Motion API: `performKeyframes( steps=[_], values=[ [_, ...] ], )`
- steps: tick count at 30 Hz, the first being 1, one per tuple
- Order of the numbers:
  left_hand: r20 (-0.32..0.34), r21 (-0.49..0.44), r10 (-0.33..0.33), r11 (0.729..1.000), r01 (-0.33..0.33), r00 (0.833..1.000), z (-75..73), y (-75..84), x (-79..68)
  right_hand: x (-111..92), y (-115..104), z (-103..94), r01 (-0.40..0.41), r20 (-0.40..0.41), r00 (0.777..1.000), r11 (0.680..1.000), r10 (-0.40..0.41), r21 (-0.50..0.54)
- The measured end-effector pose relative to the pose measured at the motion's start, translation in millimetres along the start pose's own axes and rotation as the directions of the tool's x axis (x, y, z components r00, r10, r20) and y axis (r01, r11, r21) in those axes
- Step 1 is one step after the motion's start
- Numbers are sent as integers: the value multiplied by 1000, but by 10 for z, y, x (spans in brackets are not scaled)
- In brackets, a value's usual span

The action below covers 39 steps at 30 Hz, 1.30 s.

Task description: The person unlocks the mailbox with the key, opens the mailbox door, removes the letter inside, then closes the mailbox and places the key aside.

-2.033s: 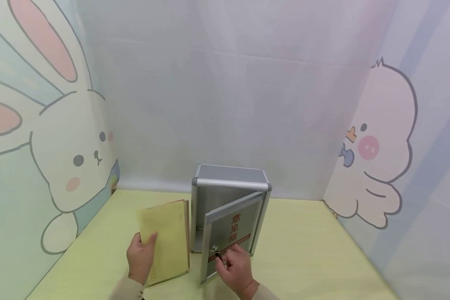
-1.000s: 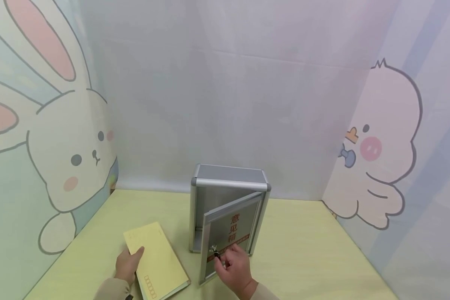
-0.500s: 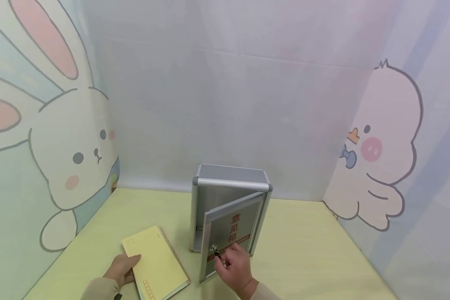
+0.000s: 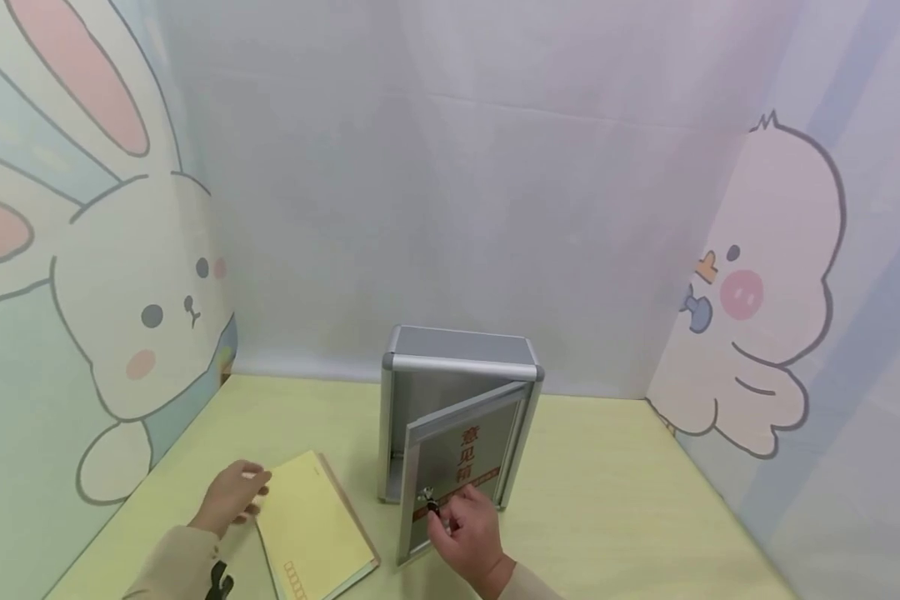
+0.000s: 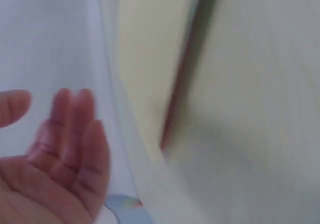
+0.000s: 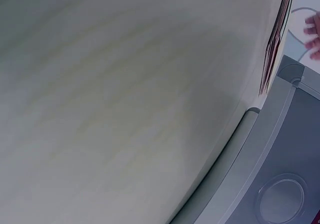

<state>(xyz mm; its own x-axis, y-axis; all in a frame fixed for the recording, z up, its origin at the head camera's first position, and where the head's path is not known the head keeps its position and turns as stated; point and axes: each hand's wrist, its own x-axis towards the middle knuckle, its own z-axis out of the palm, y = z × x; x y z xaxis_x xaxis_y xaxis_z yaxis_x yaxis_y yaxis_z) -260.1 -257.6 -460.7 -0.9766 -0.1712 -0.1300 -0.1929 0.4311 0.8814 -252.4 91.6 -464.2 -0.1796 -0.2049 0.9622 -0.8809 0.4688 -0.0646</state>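
A stack of yellow envelopes (image 4: 317, 525) lies flat on the table; its layered edge shows in the right wrist view, where the envelopes (image 6: 276, 44) stick out past the door. My left hand (image 4: 232, 495) hovers by the stack's upper left edge with loose fingers and holds nothing. In the left wrist view the left hand (image 5: 60, 159) is apart from the envelopes (image 5: 150, 59). My right hand (image 4: 468, 533) pinches a black-headed key (image 4: 433, 506) in the lock of the metal suggestion box's door (image 4: 450, 450). The door stands ajar, and the right hand is outside its own wrist view.
The grey metal box (image 4: 461, 346) stands upright behind its door, its inside partly showing on the left. Yellow table surface (image 4: 607, 500) extends to the right. Cartoon-printed curtains (image 4: 450, 208) enclose the back and sides.
My left hand has lowered the envelopes from upright beside the box onto the table, then let go and moved up along their left edge. The right hand and door have stayed put.
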Motion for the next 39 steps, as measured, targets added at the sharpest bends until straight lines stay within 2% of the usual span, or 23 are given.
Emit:
performKeyframes(
  steps=[2, 4, 9, 12, 16, 20, 26, 31, 39],
  values=[
    [-39, -14, 93, 995, -94, 995, 77, 142, -21, 7, 0, -4, -1, -2, 1000, 1000, 1, 4],
    [-65, -34, 180, 983, -183, 981, 161, 277, -56, 11, 0, -7, 2, -3, 1000, 1000, -1, 8],
    [-107, -50, 366, 926, -373, 924, 348, 551, -134, 14, -2, -2, 15, -3, 1000, 1000, -15, 5],
    [-104, -75, 439, 891, -447, 893, 440, 669, -142, 16, -4, 3, 19, -1, 1000, 1000, -19, -3],
    [-57, -107, 460, 880, -463, 886, 554, 780, -113, 22, -20, -2, 3, 6, 1000, 1000, -3, -10],
    [1, -70, 460, 886, -458, 888, 674, 861, -77, 17, -46, -22, -38, 22, 999, 999, 38, -20],
    [53, -30, 443, 897, -442, 895, 858, 939, -28, 3, -62, -36, -70, 40, 997, 997, 72, -40],
    [48, -31, 450, 893, -449, 892, 964, 988, -5, 17, -64, -30, -50, 37, 998, 998, 52, -47],
    [-27, -30, 464, 885, -465, 886, 1017, 1025, 0, 20, -70, -7, -67, 25, 997, 997, 69, -48]
  ],
)
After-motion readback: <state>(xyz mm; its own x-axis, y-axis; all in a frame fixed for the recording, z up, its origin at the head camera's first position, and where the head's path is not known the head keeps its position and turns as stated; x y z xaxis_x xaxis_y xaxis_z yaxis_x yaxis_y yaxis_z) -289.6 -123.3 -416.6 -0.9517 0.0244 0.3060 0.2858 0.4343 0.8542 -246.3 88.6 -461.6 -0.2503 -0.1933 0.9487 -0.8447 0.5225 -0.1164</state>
